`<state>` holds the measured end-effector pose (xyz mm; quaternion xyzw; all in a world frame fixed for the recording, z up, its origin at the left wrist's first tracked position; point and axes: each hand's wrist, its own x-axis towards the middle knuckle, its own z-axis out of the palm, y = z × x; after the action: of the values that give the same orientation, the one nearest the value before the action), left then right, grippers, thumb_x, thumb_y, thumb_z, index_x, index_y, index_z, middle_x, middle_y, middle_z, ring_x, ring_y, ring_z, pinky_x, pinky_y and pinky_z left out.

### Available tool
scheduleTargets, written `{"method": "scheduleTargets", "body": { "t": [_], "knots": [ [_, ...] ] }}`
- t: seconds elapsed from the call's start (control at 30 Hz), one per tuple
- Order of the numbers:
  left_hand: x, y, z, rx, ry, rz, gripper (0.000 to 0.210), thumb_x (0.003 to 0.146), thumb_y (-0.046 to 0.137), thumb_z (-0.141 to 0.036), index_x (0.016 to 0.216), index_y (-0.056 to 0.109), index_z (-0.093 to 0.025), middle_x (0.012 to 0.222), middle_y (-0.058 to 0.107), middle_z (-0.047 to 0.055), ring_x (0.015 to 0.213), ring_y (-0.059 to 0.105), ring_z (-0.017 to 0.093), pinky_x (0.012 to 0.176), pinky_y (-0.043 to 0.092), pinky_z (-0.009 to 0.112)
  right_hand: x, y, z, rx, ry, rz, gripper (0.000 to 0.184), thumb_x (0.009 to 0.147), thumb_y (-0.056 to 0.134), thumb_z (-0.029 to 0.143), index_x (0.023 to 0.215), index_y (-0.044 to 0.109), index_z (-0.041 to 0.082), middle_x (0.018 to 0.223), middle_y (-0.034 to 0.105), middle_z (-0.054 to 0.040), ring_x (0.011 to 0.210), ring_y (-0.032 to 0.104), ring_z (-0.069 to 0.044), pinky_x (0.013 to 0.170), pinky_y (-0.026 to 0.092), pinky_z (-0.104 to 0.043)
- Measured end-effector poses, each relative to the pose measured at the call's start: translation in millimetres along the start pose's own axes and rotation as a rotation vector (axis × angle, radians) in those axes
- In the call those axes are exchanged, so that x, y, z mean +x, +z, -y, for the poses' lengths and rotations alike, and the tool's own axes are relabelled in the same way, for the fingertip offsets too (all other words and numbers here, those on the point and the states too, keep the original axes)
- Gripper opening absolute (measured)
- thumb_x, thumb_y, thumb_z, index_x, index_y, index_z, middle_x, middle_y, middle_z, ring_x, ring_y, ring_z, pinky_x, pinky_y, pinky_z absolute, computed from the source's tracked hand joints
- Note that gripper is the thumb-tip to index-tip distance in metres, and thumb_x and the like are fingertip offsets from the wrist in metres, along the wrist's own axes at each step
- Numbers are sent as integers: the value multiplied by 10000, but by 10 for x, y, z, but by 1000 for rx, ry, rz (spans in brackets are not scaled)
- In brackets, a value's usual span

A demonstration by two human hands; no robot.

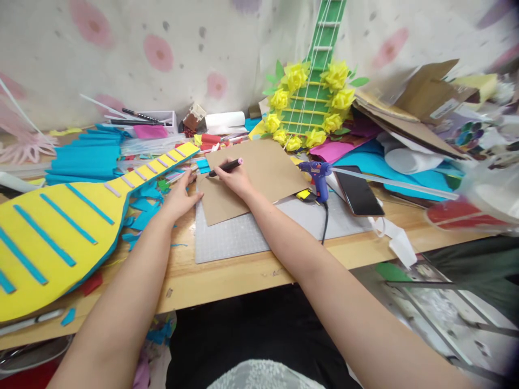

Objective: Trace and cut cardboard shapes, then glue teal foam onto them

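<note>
My right hand [235, 179] is closed round a black marker [227, 167] with a pink end. The marker's tip is down at the upper left part of a brown cardboard sheet [267, 167]. My left hand [181, 195] is beside the sheet's left edge, thumb and fingers apart, with nothing visible in it. Whether its fingertips touch the cardboard I cannot tell. Under the sheet lies a grey cutting mat [227, 237]. To the left rests a yellow lute-shaped paper craft [65, 216] with blue and pale strips.
A blue glue gun [318, 175] with a long glue stick and a phone [360, 192] lie right of the cardboard. A green stringed craft with yellow flowers [308, 102] leans on the wall. Cardboard scraps [425, 92] pile up at right; blue crepe paper [87, 156] lies at left.
</note>
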<state>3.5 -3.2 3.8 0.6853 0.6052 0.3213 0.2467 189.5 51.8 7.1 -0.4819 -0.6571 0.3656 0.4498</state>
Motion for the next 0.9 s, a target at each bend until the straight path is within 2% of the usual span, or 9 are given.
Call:
{"method": "scheduleTargets", "body": {
  "t": [0.13, 0.43, 0.67, 0.9],
  "knots": [
    [-9, -11, -22, 4, -3, 6, 830, 713, 648, -252, 1446, 265, -180, 1406, 453, 139, 1316, 398, 254, 1099, 287, 412, -19, -25, 43, -29, 66, -58, 229, 724, 557, 443, 719, 511, 218, 694, 582, 13, 654, 563, -157, 709, 457, -335],
    [-22, -26, -68, 17, -2, 18, 816, 728, 635, -252, 1447, 256, -178, 1411, 443, 149, 1321, 392, 248, 1093, 300, 414, -42, -37, 119, -66, 47, 9, 268, 731, 553, 483, 719, 534, 215, 696, 597, 7, 692, 577, -164, 762, 461, -346],
    [-20, -34, -56, 5, -2, 20, 834, 719, 645, -260, 1449, 253, -172, 1405, 451, 145, 1320, 392, 261, 1101, 286, 416, -34, -54, 100, -43, 81, -76, 214, 726, 550, 430, 719, 510, 221, 690, 582, 12, 672, 566, -161, 746, 458, -343],
    [-18, -27, -32, 3, 1, 5, 818, 719, 647, -256, 1443, 269, -220, 1404, 460, 119, 1320, 395, 247, 1097, 298, 421, -41, -38, 105, -22, 53, -7, 259, 720, 565, 475, 711, 524, 219, 678, 590, 10, 679, 570, -161, 743, 460, -336]
  ]
}}
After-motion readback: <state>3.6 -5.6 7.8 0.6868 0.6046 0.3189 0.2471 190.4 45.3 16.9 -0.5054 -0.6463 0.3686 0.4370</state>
